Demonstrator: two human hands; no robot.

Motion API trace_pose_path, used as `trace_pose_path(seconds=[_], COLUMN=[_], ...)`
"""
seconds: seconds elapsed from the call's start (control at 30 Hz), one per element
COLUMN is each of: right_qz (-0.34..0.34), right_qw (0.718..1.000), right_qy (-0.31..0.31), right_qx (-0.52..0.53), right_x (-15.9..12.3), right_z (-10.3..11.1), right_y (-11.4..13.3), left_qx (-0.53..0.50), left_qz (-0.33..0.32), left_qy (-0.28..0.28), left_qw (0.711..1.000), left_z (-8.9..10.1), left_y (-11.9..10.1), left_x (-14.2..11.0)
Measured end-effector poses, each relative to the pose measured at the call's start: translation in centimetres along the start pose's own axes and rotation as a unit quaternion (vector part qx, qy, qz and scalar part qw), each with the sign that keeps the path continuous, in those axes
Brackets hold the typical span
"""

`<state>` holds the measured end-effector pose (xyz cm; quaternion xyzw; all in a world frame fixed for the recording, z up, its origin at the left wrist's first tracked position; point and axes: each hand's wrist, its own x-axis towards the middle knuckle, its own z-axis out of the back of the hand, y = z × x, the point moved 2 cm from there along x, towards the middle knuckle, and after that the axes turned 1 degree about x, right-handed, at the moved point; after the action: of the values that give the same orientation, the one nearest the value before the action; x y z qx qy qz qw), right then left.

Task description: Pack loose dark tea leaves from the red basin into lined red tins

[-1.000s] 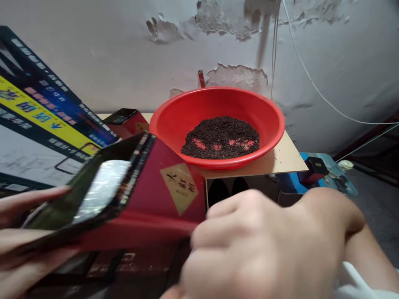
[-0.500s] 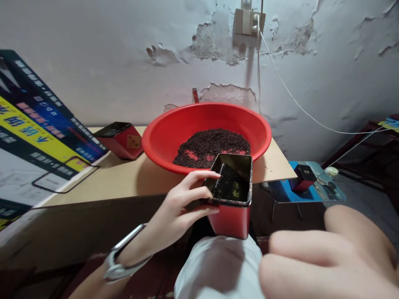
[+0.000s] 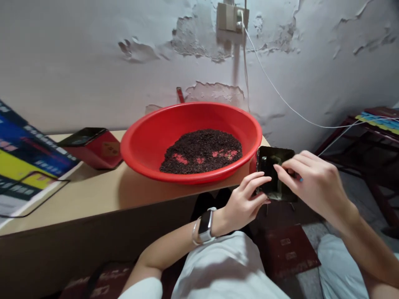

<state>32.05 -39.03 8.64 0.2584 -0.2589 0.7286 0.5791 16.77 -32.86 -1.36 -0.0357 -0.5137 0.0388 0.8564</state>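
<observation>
My left hand (image 3: 245, 201), with a watch on its wrist, grips an open red tin (image 3: 272, 174) with a dark inside, held just off the table's right edge. My right hand (image 3: 307, 180) reaches into the tin's mouth from the right, thumb and fingers pinched together; what they hold is hidden. Right beside the tin on its left, a wide red basin (image 3: 193, 139) stands on the tan table (image 3: 93, 193) and holds a heap of dark loose tea (image 3: 202, 149).
A second red tin (image 3: 90, 147) sits on the table left of the basin. A printed board (image 3: 28, 166) leans at far left. A white cable (image 3: 280, 97) runs from a wall socket (image 3: 232, 16). A dark rack (image 3: 368, 137) stands at right; a dark red box (image 3: 288, 249) lies on the floor.
My left hand has carried the tin to the right, past the basin's rim. My right hand has risen from the lower foreground and now reaches into the tin. The camera has panned right.
</observation>
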Motion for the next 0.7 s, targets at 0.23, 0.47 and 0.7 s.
trace_pose_path(seconds=[0.23, 0.47, 0.7], right_qz=[-0.211, -0.340, -0.440], right_qw=[0.918, 0.870, 0.898], right_qy=[0.313, 0.330, 0.001], right_qx=[-0.121, -0.136, -0.006], right_x=[0.8, 0.3, -1.4], right_z=[-6.8, -9.7, -4.6], right_y=[-7.1, -13.3, -21.6], left_qx=[0.106, 0.113, 0.106], left_qz=[-0.027, -0.020, 0.111], left_qy=[-0.041, 0.111, 0.149], left_qw=[0.993, 0.987, 0.977], left_z=[-12.0, -19.6, -21.6], left_y=[3.6, 4.9, 8.3], left_x=[-0.3, 2.1, 2.6])
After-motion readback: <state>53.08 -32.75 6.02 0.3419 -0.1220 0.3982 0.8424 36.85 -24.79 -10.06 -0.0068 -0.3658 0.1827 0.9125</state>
